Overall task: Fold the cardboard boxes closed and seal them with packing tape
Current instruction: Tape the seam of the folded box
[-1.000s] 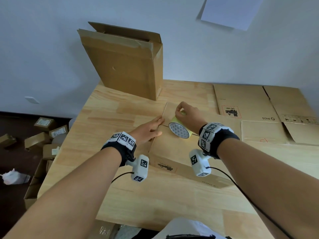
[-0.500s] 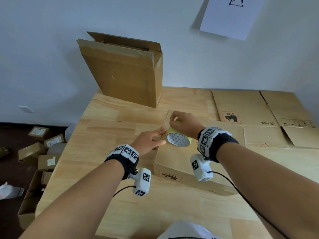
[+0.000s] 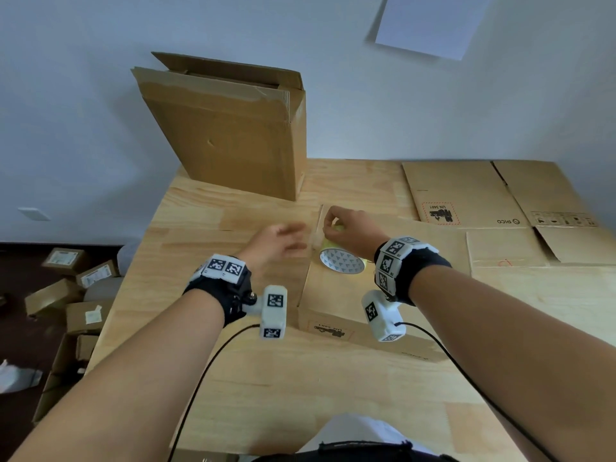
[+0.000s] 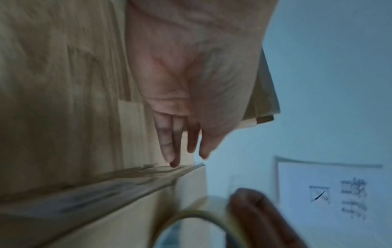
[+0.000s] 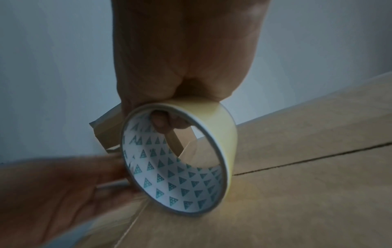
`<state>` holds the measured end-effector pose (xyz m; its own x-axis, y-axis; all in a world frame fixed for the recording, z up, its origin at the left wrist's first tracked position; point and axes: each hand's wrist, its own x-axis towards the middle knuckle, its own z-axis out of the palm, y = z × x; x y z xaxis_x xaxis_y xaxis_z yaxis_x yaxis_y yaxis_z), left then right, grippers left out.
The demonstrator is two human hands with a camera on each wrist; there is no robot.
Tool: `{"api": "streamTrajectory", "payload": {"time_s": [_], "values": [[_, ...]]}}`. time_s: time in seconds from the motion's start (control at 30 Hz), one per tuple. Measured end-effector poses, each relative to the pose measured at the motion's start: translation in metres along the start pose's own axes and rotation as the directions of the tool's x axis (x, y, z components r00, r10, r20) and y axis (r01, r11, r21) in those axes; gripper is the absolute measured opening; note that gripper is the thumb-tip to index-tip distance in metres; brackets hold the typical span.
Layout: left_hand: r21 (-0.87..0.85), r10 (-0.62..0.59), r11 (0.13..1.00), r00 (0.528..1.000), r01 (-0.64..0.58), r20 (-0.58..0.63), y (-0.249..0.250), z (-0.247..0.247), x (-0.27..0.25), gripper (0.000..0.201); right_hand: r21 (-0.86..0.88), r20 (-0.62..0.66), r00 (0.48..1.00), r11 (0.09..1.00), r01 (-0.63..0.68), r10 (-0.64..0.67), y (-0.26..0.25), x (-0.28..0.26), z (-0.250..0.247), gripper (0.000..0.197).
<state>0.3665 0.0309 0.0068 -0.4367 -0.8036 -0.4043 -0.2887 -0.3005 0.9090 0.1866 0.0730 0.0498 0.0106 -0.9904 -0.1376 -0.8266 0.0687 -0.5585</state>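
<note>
A low cardboard box (image 3: 336,295) lies shut on the wooden table (image 3: 300,395), with a seam (image 5: 307,161) running across its top. My right hand (image 3: 350,225) holds a roll of yellowish packing tape (image 3: 340,260) upright on the box near its far left corner. One finger is hooked through the patterned core (image 5: 169,181) and the palm sits on the outer band. My left hand (image 3: 280,245) is blurred, its fingers (image 4: 169,147) straight. Their tips touch the box's left top edge (image 4: 148,171), just left of the roll. I cannot make out any pulled-out tape.
A tall open carton (image 3: 233,135) stands at the back of the table. Flattened cartons (image 3: 466,195) cover the back right. Several small boxes (image 3: 66,288) lie on the floor to the left. A paper sheet (image 3: 430,25) hangs on the wall.
My left hand went from lying flat beside the box to the roll, and now sweeps along the box's left edge, blurred. The right hand stays on the roll.
</note>
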Motion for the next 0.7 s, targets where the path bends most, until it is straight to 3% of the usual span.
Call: {"api": "streamTrajectory", "payload": {"time_s": [0.1,0.27,0.5,0.7], "values": [[-0.093,-0.008,0.996,0.992,-0.004,-0.129,0.021,-0.003,0.004,0.023,-0.013,0.004,1.000,1.000,-0.013,0.013,-0.003,0.000,-0.002,0.016],[0.142,-0.054,0.988,0.997,0.062,-0.058,0.036,0.011,0.006,0.051,-0.038,0.015,0.999,0.999,-0.027,0.028,-0.004,0.002,-0.001,0.018],[0.163,-0.002,0.987,0.998,0.013,-0.065,0.035,0.015,0.007,0.011,-0.058,0.034,0.999,0.998,-0.033,0.036,-0.001,0.005,0.000,0.022],[0.203,0.054,0.979,0.988,-0.023,-0.147,0.030,0.023,0.009,0.019,-0.114,0.090,0.995,0.993,-0.027,0.038,-0.002,0.008,-0.003,0.034]]}}
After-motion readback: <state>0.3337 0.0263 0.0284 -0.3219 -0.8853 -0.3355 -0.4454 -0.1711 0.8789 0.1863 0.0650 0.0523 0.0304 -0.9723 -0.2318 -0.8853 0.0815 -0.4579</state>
